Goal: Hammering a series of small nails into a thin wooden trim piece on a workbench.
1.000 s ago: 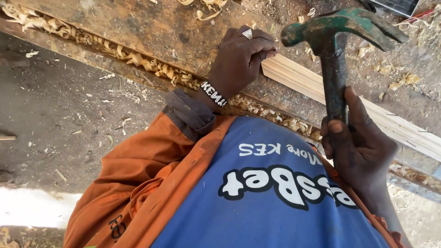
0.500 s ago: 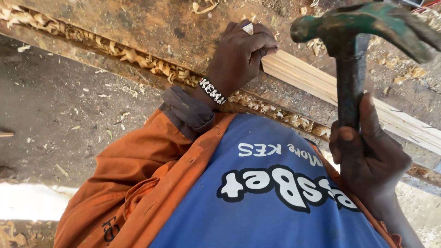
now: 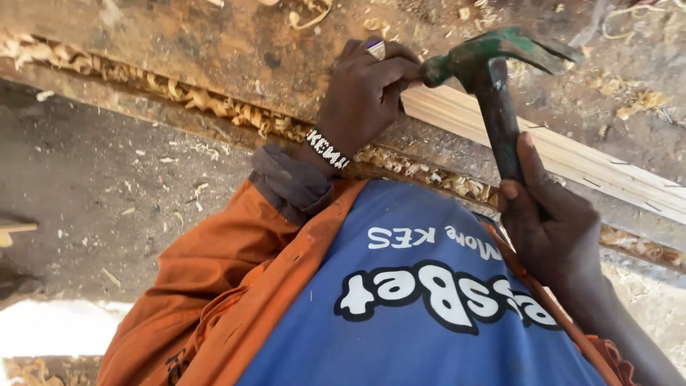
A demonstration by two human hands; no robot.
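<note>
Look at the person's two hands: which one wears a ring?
The left hand, pressed on the pale wooden strip; a ring shows on one finger. The right hand, gripping the hammer, shows none.

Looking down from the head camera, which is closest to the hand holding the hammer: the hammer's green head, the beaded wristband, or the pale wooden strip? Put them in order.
From the right hand:
1. Pale wooden strip, just beyond the hand on the bench.
2. Hammer's green head, up at the handle's far end.
3. Beaded wristband, across on the left wrist.

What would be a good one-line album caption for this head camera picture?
Right hand swings a green claw hammer down beside the left hand pinching the end of a pale wood strip on a shaving-strewn workbench.
</note>
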